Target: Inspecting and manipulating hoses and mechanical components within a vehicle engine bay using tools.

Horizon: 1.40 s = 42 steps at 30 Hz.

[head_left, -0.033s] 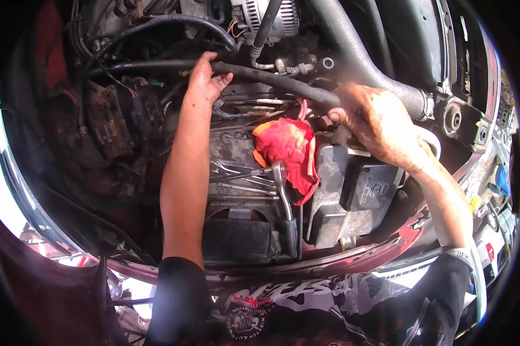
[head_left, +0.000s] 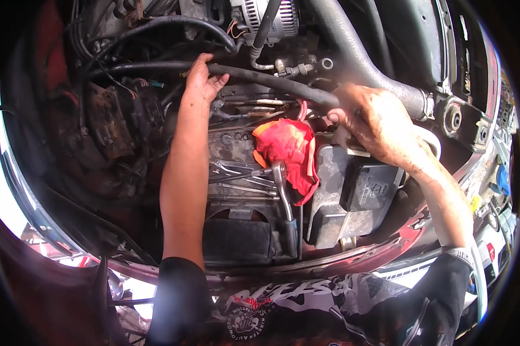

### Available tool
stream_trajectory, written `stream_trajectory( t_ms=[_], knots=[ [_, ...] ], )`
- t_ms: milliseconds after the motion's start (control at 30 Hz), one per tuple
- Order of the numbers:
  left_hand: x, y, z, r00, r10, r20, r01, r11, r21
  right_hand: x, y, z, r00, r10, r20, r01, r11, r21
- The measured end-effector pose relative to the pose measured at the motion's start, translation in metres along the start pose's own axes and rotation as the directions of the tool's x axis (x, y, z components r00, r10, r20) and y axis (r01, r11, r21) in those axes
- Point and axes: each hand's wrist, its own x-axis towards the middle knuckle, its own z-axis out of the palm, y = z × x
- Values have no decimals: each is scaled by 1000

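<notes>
A long black rubber hose (head_left: 271, 79) runs across the engine bay, bending down slightly toward the right. Around its middle is my left hand (head_left: 202, 81), with the fingers over the far side and the thumb below. My right hand (head_left: 381, 118) grips the hose's right part; the fingertips are blurred and the hose end is hidden there. Below the hose lies a crumpled red rag (head_left: 288, 150) with an orange edge. A ratchet (head_left: 284, 193) with a dark handle rests against it, beside several metal wrenches (head_left: 237, 173).
A thick grey radiator hose (head_left: 358, 52) curves behind my right hand to a clamp. The alternator (head_left: 268, 20) sits at the far side. A grey reservoir with a black cap (head_left: 372, 187) stands near right. Wires and brackets (head_left: 118, 115) crowd the left.
My left hand has shifted slightly left along with the hose's middle. The right hand has barely moved.
</notes>
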Motion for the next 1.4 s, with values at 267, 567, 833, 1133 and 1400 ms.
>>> stream_trajectory(
  t_ms=[267, 567, 833, 1133, 1400],
  knots=[
    [9, -2, -23, 981, 133, -143, -131, 991, 18, -1, 6, 3, 998, -60, -34, 59, 998, -21],
    [-1, -23, -39, 961, 259, -96, -270, 954, -127, -4, 11, 6, 984, -164, -74, 161, 985, -56],
    [6, -22, -50, 972, 231, 33, -222, 958, -181, -6, 9, 0, 988, -151, -32, 151, 989, 3],
    [-18, -14, -42, 962, 215, 170, -240, 961, 140, -4, 12, 7, 992, -111, -58, 108, 993, -52],
    [-80, -74, -5, 404, 688, 602, -759, -115, 641, -4, 13, 11, 995, -77, -56, 69, 988, -139]
  ],
)
